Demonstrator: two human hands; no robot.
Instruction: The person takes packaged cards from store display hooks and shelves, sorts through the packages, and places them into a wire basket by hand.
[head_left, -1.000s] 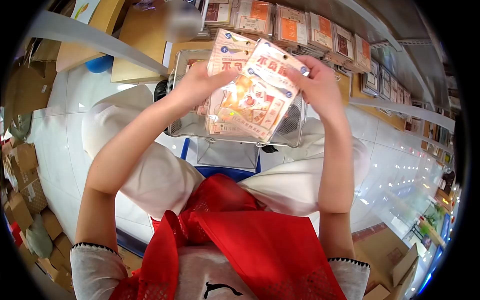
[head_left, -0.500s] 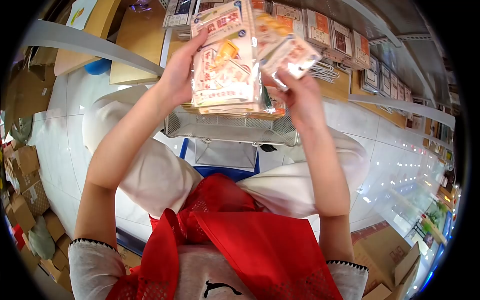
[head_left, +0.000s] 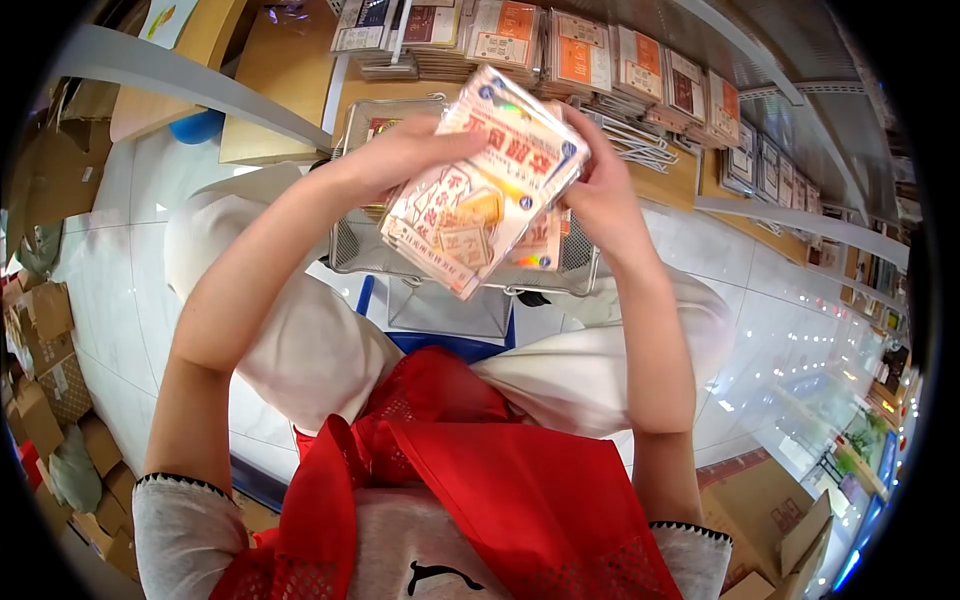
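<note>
Head view took in a white tiled floor (head_left: 720,250), with cardboard boxes (head_left: 55,320) down the left edge of the frame and a carton (head_left: 760,500) at lower right. A red apron (head_left: 530,480) spread across the bottom centre, between white trouser legs (head_left: 300,350). Wooden shelving (head_left: 665,178) crossed the top, bearing rows of packs (head_left: 575,55) at top centre and upper right, with metal hooks (head_left: 640,148) just below. Above a mesh basket (head_left: 450,277) at upper centre, both hands held printed packets (head_left: 475,200), tilted and slightly fanned. The right hand (head_left: 410,155) had its grip closed on their left side, thumb across the front; the left hand (head_left: 597,175) grasped their upper right edge.
</note>
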